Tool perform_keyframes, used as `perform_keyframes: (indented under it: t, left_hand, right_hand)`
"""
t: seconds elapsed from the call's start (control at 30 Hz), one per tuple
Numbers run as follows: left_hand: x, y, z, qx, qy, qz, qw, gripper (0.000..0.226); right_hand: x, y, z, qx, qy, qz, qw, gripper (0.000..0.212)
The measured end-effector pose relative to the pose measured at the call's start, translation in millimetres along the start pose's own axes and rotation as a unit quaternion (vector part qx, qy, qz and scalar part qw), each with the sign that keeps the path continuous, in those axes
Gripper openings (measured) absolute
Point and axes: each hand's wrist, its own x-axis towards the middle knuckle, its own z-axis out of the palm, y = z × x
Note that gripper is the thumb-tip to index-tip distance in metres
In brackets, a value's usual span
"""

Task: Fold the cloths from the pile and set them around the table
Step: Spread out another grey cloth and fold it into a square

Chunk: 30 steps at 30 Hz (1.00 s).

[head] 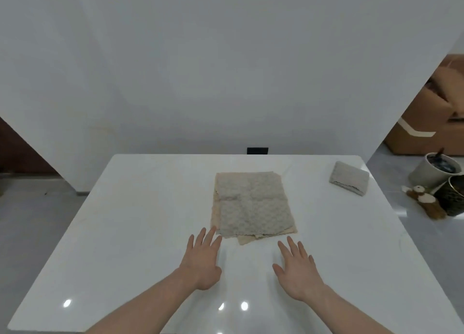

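Your left hand [204, 259] and right hand [297, 268] lie flat, fingers spread, holding nothing. The flat pile of beige textured cloths [253, 204] sits just beyond your fingertips; one folded grey cloth [349, 178] rests far right.

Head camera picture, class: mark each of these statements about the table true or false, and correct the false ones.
1. One folded cloth lies near the table's far right corner. True.
2. The left hand grips the pile. False: it is flat and open, at most touching the pile's near edge.
3. The right hand holds a cloth. False: it holds nothing.
4. The pile lies flat at mid-table. True.
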Motion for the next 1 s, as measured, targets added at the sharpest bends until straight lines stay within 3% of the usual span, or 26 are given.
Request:
perform_keyframes:
  t: [0.2, 0.5, 0.6, 0.67, 1.0]
  left_hand:
    - [61, -22, 19, -0.030, 0.017, 0.049, 0.998, 0.080]
    - [171, -30, 80, -0.087, 0.157, 0.109, 0.978, 0.066]
    - [180, -33, 116, -0.130, 0.267, 0.115, 0.948, 0.057]
    - [183, -34, 127, -0.163, 0.302, 0.113, 0.933, 0.055]
    - [189, -37, 138, -0.180, 0.359, 0.125, 0.907, 0.045]
  right_hand:
    - [61, -15, 19, 0.043, 0.048, 0.017, 0.998, 0.068]
    - [164, 26, 68, 0.069, 0.176, -0.029, 0.982, 0.067]
    - [172, 31, 101, 0.072, 0.255, -0.035, 0.964, 0.066]
    - [172, 31, 110, 0.082, 0.290, -0.034, 0.953, 0.064]
    - [176, 35, 118, 0.057, 0.328, -0.050, 0.942, 0.060]
